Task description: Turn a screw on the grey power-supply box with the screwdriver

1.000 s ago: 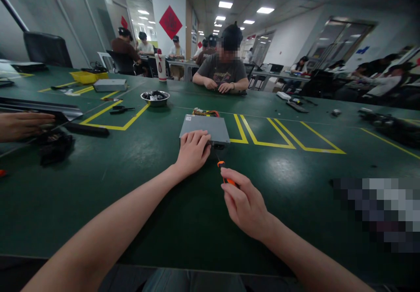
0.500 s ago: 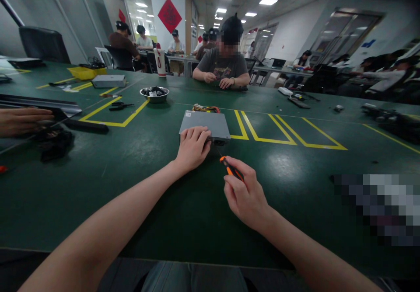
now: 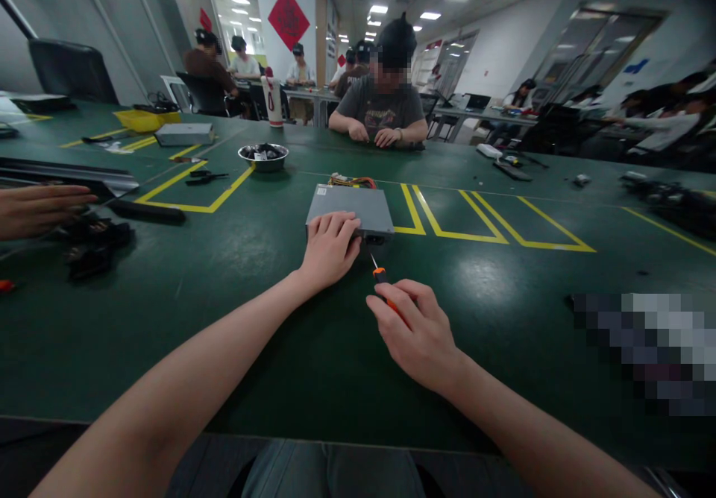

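Observation:
A grey computer power supply lies on the green table, its power socket side facing me and colored wires coming out at the back. My left hand grips its near left part, fingers over the top and thumb at the front side. In my right hand is an orange and black screwdriver, its handle between thumb and fingers. The metal shaft points up toward the front side of the power supply, near the socket. Whether the tip touches anything I cannot tell.
A metal bowl with dark parts stands back left, near a second grey box and a yellow tray. Another person's hand is at the left edge, by black cables. A person sits opposite.
My right fingers have shifted on the screwdriver handle, and more of its shaft now shows. My left hand stays on the power supply. At the left, the other person's hand has moved slightly.

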Available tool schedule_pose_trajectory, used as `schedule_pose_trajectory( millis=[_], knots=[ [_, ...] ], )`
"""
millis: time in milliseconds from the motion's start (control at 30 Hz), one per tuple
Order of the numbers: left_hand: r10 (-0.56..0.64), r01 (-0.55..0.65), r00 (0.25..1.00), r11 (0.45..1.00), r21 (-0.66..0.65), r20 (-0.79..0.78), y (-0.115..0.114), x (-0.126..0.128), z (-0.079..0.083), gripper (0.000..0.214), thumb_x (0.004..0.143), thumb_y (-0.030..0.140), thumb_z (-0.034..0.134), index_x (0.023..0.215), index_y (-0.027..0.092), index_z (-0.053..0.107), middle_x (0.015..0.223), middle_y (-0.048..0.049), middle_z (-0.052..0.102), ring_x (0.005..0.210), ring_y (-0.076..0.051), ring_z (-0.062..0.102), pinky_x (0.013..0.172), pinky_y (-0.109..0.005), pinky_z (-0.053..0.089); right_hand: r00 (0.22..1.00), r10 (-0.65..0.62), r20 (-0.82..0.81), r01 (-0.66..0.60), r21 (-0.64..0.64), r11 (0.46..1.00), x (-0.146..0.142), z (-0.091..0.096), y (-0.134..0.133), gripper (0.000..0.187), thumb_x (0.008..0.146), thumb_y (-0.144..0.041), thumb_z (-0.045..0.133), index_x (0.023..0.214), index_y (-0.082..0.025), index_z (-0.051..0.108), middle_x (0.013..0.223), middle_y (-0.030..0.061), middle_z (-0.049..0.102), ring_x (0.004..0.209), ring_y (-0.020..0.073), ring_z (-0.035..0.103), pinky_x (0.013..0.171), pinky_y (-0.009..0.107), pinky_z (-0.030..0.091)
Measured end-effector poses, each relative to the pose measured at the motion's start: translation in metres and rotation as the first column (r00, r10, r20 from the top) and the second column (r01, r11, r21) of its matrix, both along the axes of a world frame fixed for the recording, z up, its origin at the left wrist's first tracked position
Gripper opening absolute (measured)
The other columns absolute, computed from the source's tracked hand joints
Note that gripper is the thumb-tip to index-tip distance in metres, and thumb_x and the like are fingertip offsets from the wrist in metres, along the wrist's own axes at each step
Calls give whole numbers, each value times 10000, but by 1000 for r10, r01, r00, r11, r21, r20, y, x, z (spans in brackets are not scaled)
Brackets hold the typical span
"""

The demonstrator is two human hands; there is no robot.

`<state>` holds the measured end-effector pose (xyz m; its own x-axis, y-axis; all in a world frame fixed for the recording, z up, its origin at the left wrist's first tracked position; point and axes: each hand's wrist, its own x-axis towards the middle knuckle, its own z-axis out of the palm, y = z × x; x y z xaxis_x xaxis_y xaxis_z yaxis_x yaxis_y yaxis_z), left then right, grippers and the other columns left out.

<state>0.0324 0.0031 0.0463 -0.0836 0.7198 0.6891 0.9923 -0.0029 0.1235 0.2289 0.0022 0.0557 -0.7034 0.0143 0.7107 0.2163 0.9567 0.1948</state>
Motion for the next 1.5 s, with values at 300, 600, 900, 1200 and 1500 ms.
schedule_pose_trajectory(
  millis=[300,600,900,1200,1500],
  knots=[
    [-5,5,1000,1000,-7,22,0,0,0,235,850,259,449,1078,223,494,1198,-57,526,1126,-234,423,930,-412,288,995,-86,-49,84,-32,996,0,2,-3,265,791,-189,523,1047,-162,462,1089,156,488,984,255,500,730,394,485],
    [-5,5,1000,1000,-2,7,1,-1,0,233,854,266,446,1077,215,489,1201,-60,525,1126,-232,423,930,-411,289,999,-24,-26,23,-31,999,3,0,2,210,790,-88,484,995,-126,458,958,122,605,743,164,558,592,291,449],
    [5,-5,1000,1000,2,5,1,0,-1,230,845,262,463,1069,222,493,1199,-61,528,1127,-240,429,924,-417,291,998,2,66,4,-91,996,4,3,5,127,780,-128,481,871,-152,567,950,91,607,760,170,540,627,312,417],
    [14,-15,1000,1000,12,22,1,1,1,204,842,266,466,1041,223,491,1179,-53,534,1097,-230,448,906,-404,299,998,8,-55,-11,-62,998,18,9,8,104,745,-112,521,834,-157,551,927,91,590,744,153,549,612,287,413],
    [13,-13,999,1000,10,40,3,-2,0,206,843,270,468,1042,222,487,1169,-59,539,1092,-230,451,904,-400,293,993,-79,-85,73,-66,995,22,11,15,101,726,-96,542,801,-164,541,903,77,602,734,147,546,611,282,393]
  ],
)
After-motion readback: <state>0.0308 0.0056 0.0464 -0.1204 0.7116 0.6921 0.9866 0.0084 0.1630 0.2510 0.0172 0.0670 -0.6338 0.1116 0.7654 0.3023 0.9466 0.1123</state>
